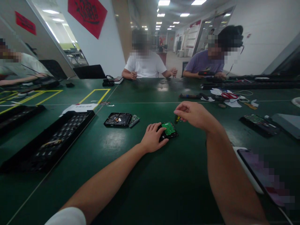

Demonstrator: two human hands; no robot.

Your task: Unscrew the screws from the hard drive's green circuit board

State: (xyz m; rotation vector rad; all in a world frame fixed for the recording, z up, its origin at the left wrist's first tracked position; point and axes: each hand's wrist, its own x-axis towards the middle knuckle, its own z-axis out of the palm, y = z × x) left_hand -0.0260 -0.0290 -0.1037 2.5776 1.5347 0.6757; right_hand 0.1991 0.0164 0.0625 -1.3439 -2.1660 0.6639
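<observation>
Here, my right hand [195, 115] pinched a small yellow-and-black tool [177, 119] just above the far right side of the green board [169, 128], which lay on the table [140, 187], leftward and nearer me. My left hand [152, 138], fingers spread, covered its left end, hiding which way its long axis ran.

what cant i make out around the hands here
All in the head view:
- left part of the black case: under the left hand
- top of the tool: behind the right hand
- tool's tip: too small, dark
- writing on the white paper: blurred
- phone screen: partly pixelated
</observation>
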